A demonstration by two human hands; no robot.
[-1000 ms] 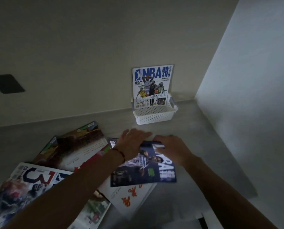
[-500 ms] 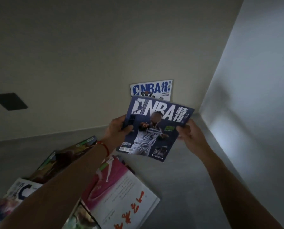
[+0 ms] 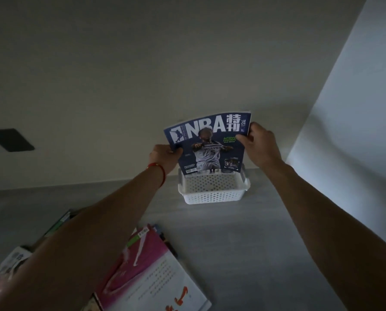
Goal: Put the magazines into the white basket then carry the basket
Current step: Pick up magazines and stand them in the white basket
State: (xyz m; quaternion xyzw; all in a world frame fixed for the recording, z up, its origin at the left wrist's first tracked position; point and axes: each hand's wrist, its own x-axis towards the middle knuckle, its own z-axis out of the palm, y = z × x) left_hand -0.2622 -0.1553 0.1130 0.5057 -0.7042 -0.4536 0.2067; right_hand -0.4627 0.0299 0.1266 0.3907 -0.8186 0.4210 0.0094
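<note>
Head view: both hands grip a blue NBA magazine (image 3: 210, 144) upright, its lower edge at the rim of the white basket (image 3: 212, 189); the left hand (image 3: 165, 159) pinches its left edge, the right hand (image 3: 260, 145) its upper right. Nearer than the basket, a pink magazine (image 3: 149, 265) lies on the grey surface (image 3: 243, 243).

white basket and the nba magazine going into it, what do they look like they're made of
White basket: most likely moulded plastic, matte white, judging by its evenly perforated walls and thick rolled rim.

NBA magazine: thin printed paper with what looks like a coated, slightly glossy cover; it bows in a curve where the left hand and right hand hold its edges. The dim light leaves the sheen uncertain.
</note>
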